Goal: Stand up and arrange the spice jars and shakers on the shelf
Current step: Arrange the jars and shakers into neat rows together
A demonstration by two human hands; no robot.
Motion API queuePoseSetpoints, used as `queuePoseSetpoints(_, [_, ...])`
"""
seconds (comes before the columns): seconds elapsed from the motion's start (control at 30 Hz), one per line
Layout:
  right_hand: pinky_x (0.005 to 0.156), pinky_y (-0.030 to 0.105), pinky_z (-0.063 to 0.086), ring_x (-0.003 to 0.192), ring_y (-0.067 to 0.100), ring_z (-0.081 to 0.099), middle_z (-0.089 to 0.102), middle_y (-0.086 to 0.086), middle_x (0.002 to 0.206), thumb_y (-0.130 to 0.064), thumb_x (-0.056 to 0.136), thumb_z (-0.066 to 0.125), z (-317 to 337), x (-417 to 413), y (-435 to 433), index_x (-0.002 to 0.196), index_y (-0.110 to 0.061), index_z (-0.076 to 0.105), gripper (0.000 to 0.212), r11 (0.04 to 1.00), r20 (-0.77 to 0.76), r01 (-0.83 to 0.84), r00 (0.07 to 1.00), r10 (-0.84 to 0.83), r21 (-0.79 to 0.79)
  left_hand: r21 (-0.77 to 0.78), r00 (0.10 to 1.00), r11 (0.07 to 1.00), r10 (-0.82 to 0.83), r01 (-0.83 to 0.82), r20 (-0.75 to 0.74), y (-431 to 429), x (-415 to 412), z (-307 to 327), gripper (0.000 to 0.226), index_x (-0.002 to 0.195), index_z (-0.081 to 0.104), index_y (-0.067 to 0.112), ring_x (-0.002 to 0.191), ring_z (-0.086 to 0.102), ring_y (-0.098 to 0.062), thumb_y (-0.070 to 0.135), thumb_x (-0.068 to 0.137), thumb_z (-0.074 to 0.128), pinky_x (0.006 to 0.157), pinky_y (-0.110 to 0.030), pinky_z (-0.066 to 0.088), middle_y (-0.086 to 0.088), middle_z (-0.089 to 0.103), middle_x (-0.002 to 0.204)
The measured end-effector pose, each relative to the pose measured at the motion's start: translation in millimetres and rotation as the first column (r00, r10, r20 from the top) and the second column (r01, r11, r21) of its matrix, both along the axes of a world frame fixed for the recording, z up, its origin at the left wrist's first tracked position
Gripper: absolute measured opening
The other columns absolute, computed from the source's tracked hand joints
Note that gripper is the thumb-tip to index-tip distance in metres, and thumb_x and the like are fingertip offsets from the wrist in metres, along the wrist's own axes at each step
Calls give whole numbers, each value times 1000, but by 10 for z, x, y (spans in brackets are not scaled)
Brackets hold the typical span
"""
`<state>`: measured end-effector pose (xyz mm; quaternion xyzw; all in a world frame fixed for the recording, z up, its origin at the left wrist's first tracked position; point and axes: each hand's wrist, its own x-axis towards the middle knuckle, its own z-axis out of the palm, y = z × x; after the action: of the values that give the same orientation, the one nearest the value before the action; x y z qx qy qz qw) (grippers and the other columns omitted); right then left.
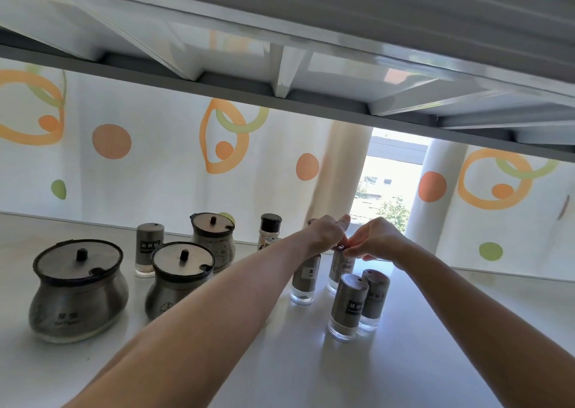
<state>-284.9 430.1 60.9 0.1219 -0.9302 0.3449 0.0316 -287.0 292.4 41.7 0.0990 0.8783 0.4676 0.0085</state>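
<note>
On the white shelf several steel shakers stand upright. Both hands meet at the back of the group. My left hand pinches the top of one shaker, and my right hand pinches the top of the shaker beside it. Two more shakers stand in front, touching each other. Three round lidded spice jars sit at the left with another shaker among them. A black-capped bottle stands behind my left forearm.
A grey and white shelf underside hangs low overhead. A white curtain with orange and green circles closes the back, with a gap to a window behind my hands. The shelf's right side and front are bare.
</note>
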Motion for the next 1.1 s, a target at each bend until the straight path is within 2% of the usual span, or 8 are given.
queuePoseSetpoints(0.23, [79, 37, 54, 99, 40, 64, 70, 26, 101, -10, 74, 76, -1, 68, -48, 95, 7, 71, 27, 1000, -18, -2, 1000, 1, -13, -112, 990, 994, -14, -2, -142, -54, 272, 174, 61, 116, 65, -3, 114, 58, -33, 43, 101, 27, 98, -37, 40, -22, 61, 125])
queuePoseSetpoints(0.3, [73, 31, 48, 90, 37, 66, 70, 24, 98, -16, 78, 73, 24, 87, -70, 95, 8, 70, 29, 1000, -38, -12, 999, 12, -23, -180, 987, 984, -14, -15, -160, -137, 327, 247, 61, 116, 64, -3, 109, 61, -33, 44, 101, 27, 98, -39, 43, -22, 64, 121])
queuePoseSetpoints(0.43, [60, 27, 35, 57, 16, 44, 52, 6, 60, -37, 89, 56, 96, 207, -178, 58, -8, 54, 43, 998, -93, -62, 994, 64, 33, -372, 972, 914, 80, -161, -223, -405, 467, 394, 60, 113, 59, 0, 110, 57, -35, 47, 100, 24, 91, -38, 43, -20, 63, 117])
queuePoseSetpoints(0.5, [78, 34, 45, 82, 25, 59, 66, 13, 86, -45, 92, 45, 114, 275, -273, 84, -6, 68, 46, 992, -133, -90, 986, 101, 88, -466, 973, 869, 66, -165, -221, -577, 531, 437, 59, 119, 54, 4, 116, 53, -35, 48, 100, 18, 93, -40, 39, -18, 59, 122])
queuePoseSetpoints(0.6, [106, 43, 36, 121, 28, 51, 58, 9, 130, -59, 91, 29, 157, 406, -494, 128, -14, 56, 64, 967, -125, -117, 981, 148, 226, -554, 969, 808, 77, -200, -236, -861, 653, 472, 58, 127, 48, 11, 122, 47, -33, 49, 99, 13, 102, -45, 37, -16, 55, 128])
queuePoseSetpoints(0.73, [114, 56, 18, 134, 20, 33, 44, -2, 142, -98, 48, -1, 159, 381, -759, 140, -32, 37, 119, 933, -107, -120, 980, 165, 338, -621, 957, 737, 124, -266, -262, -1204, 841, 506, 59, 137, 41, 14, 134, 36, -28, 47, 100, 9, 111, -46, 27, -11, 47, 140])
queuePoseSetpoints(0.9, [114, 57, -3, 147, 24, 5, 15, -1, 158, -67, 88, 7, 299, 708, -1201, 145, -40, 21, 65, 897, -111, -83, 983, 145, 433, -639, 948, 703, 191, -313, -254, -1651, 1142, 575, 56, 142, 34, 17, 143, 24, -26, 43, 101, 6, 116, -45, 19, -8, 39, 148])
queuePoseSetpoints(1.1, [115, 57, -5, 147, 25, 2, 14, -1, 159, -68, 88, 7, 332, 917, -1671, 146, -40, 18, 65, 869, -97, -148, 971, 218, 472, -620, 927, 689, 290, -376, -239, -2197, 1419, 515, 64, 145, 32, 16, 141, 28, -27, 51, 98, 5, 115, -42, 23, -13, 38, 149])
